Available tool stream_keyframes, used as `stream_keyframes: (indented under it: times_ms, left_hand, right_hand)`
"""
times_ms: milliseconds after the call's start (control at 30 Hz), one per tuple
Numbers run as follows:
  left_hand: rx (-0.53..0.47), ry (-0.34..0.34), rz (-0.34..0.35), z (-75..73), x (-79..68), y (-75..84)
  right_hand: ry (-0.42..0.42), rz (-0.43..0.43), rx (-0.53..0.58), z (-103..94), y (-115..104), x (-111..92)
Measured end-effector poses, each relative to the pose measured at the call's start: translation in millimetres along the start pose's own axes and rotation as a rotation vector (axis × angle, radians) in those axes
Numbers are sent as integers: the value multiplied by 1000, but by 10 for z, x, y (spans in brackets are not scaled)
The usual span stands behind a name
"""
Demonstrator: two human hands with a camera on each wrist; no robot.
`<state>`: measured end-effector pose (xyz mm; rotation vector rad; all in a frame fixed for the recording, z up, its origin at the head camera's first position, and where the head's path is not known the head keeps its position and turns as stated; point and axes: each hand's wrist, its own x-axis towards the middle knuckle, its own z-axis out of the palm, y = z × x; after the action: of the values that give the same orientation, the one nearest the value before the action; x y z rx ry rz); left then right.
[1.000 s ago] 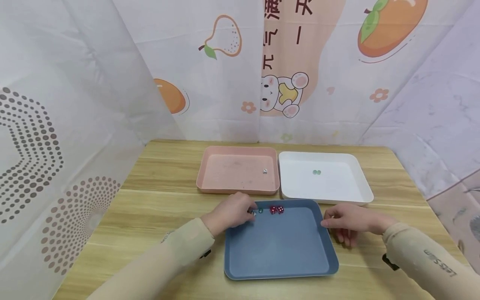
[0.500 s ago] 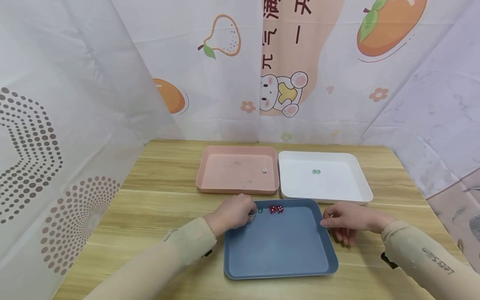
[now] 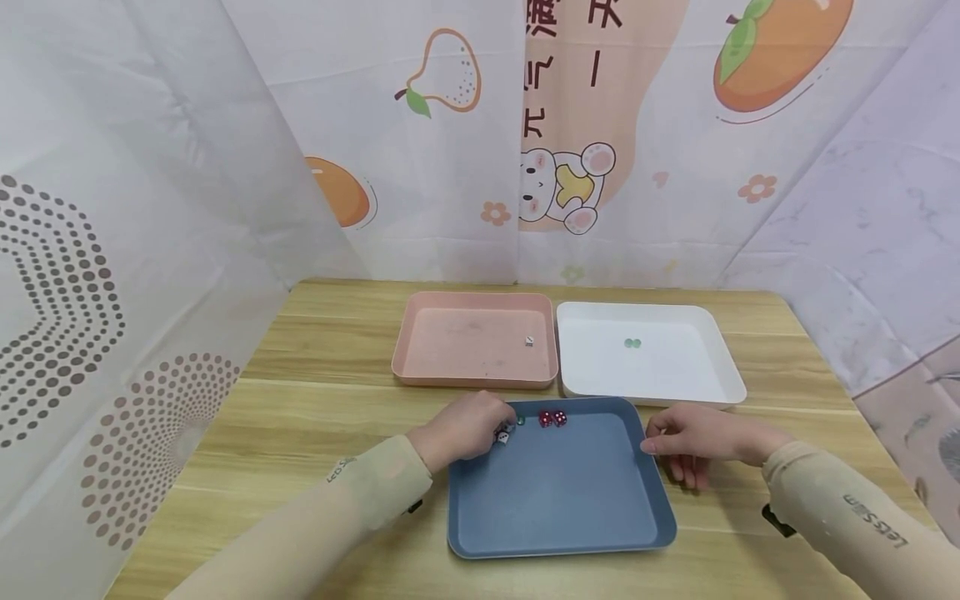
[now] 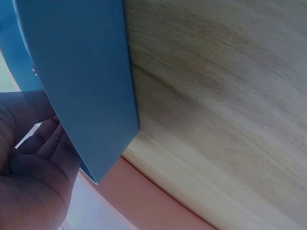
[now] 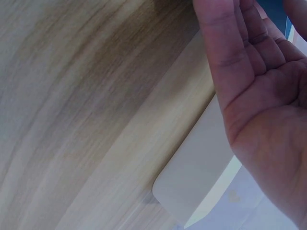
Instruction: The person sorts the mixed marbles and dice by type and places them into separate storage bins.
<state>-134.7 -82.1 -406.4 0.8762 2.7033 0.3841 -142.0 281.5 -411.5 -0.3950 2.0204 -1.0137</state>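
The left hand (image 3: 467, 427) reaches over the far left corner of a blue tray (image 3: 562, 508), its fingertips down among small pieces. Right beside them is a white die (image 3: 503, 437); whether they pinch it is unclear. A green bead (image 3: 521, 421) and two red dice, one a red die (image 3: 560, 418), lie along the tray's far wall. In the left wrist view the tray wall hides the left fingertips. At the tray's right rim the right hand (image 3: 708, 437) holds on with thumb and forefinger, the other fingers hanging outside, loosely bent.
Behind the blue tray stand a pink tray (image 3: 468, 367) with a small white die (image 3: 529, 341) and a white tray (image 3: 667, 371) with two pale green beads (image 3: 632, 343). All rest on a wooden table (image 3: 300, 400) with printed curtains (image 3: 450, 208) around it.
The white die by the left fingertips has shifted slightly toward the near side, and the left hand has eased a little the same way. The right hand stays at the rim.
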Motion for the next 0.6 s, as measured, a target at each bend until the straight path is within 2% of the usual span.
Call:
stream_keyframes:
  times_ms: [300,600]
  left_hand:
    - [-18,7,2,13,-1,-11]
    - [-21,10,6,2,-15,-33]
  right_hand:
    - [3,11,-1,1,-2,5]
    - [-2,-26,-8,-15,49,15]
